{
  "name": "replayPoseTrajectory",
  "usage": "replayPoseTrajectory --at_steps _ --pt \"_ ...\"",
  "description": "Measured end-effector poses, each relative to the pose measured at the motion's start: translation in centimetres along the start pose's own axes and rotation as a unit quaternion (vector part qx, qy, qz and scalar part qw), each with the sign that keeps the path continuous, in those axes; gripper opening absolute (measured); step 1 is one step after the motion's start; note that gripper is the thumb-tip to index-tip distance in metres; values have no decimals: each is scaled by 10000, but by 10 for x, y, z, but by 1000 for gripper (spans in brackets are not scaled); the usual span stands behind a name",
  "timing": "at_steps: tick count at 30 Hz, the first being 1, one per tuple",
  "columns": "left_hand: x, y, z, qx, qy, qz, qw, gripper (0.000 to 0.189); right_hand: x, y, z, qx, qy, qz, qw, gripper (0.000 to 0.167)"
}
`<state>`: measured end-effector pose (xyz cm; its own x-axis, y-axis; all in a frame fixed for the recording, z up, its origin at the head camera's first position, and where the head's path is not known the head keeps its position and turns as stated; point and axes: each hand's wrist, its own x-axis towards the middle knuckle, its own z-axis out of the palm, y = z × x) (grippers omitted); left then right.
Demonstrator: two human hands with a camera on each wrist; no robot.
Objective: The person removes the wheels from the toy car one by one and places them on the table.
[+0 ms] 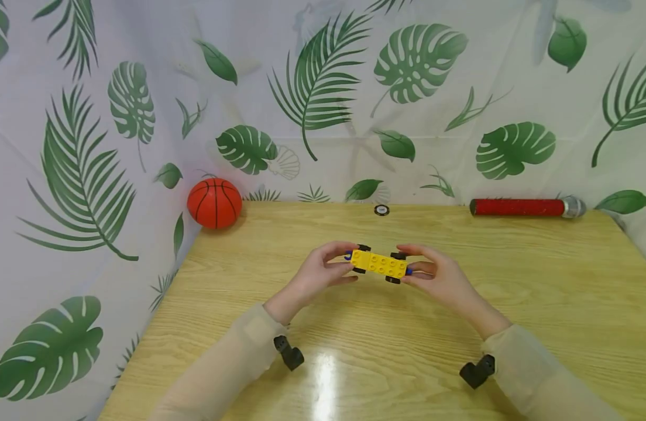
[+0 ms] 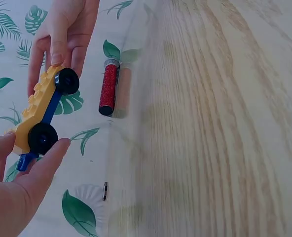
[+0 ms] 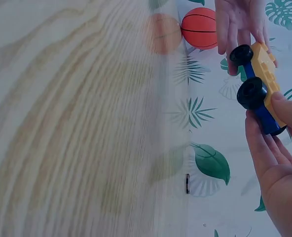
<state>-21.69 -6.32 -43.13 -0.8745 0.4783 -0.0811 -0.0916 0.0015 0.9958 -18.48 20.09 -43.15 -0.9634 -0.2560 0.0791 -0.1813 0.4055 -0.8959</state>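
Note:
A yellow toy car (image 1: 378,264) with building-block studs on top, black wheels and a blue base is held above the table between both hands. My left hand (image 1: 325,266) grips its left end, thumb and fingers around the body near a blue hook. At the other end my right hand (image 1: 436,270) pinches the car beside its blue tip. In the left wrist view the toy car (image 2: 40,108) tilts, its wheels facing the table side. The right wrist view shows the toy car (image 3: 262,86) from its other side, with the right thumb on the yellow body.
A red basketball (image 1: 215,203) sits at the table's back left corner. Near the back edge lies a small black-and-white chip (image 1: 381,210). A red microphone-like cylinder with a silver end (image 1: 518,207) lies at the back right. Behind the wooden table (image 1: 323,327) hangs a leaf-patterned sheet (image 1: 333,158).

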Motion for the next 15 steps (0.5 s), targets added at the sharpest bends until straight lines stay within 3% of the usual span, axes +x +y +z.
replayPoseTrajectory --at_steps 9,15 --pt "2 2 3 -233 -9 54 9997 41 -1 -5 3 35 -22 -65 10000 62" --pt "2 3 3 -748 -127 66 9971 42 1 -5 4 19 -3 -91 10000 63"
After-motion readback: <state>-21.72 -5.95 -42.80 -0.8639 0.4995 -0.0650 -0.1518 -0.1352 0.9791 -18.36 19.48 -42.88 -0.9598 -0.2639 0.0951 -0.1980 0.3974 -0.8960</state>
